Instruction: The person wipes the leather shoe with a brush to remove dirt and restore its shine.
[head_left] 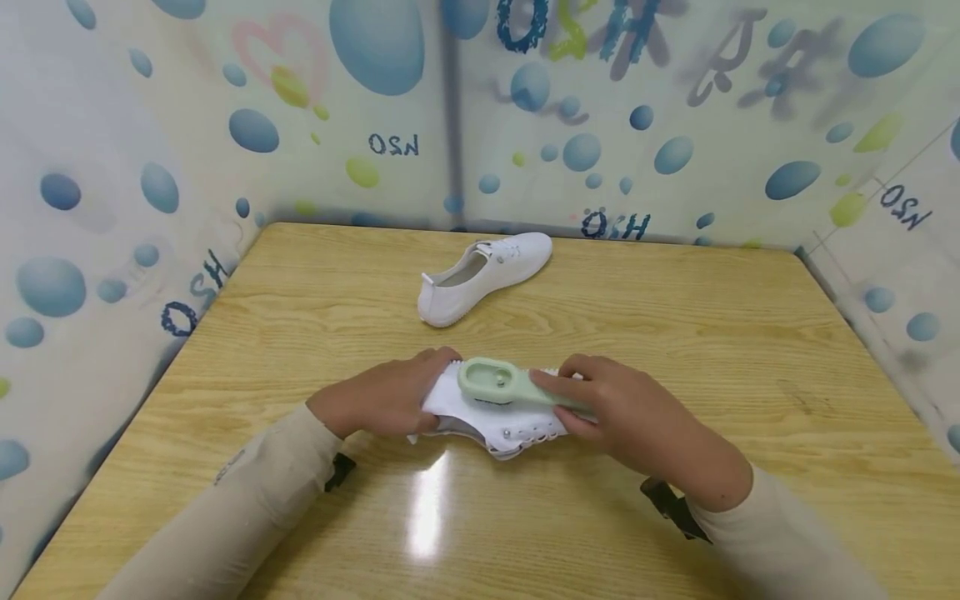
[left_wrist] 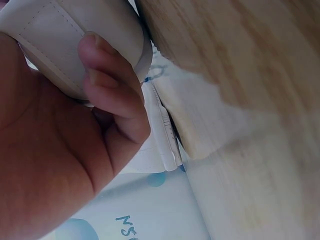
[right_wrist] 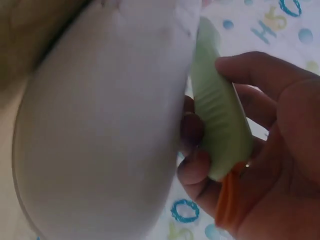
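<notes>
A white shoe (head_left: 450,400) lies on its side on the table in the head view, its opening towards me. My left hand (head_left: 393,396) grips its heel end; in the left wrist view curled fingers (left_wrist: 112,82) press against the stitched heel. My right hand (head_left: 630,408) holds a pale green brush (head_left: 487,379) by the handle, with the oval, hollowed head over the shoe's side. In the right wrist view thumb and fingers wrap the ribbed green handle (right_wrist: 220,115), and an orange loop (right_wrist: 230,200) hangs from its end. The brush head's underside is hidden.
A second white shoe (head_left: 487,279) stands upright farther back on the wooden table (head_left: 675,317), toe pointing right. Patterned walls (head_left: 480,125) with blue dots enclose the table at the back and sides. Dark straps (head_left: 675,508) show at both wrists.
</notes>
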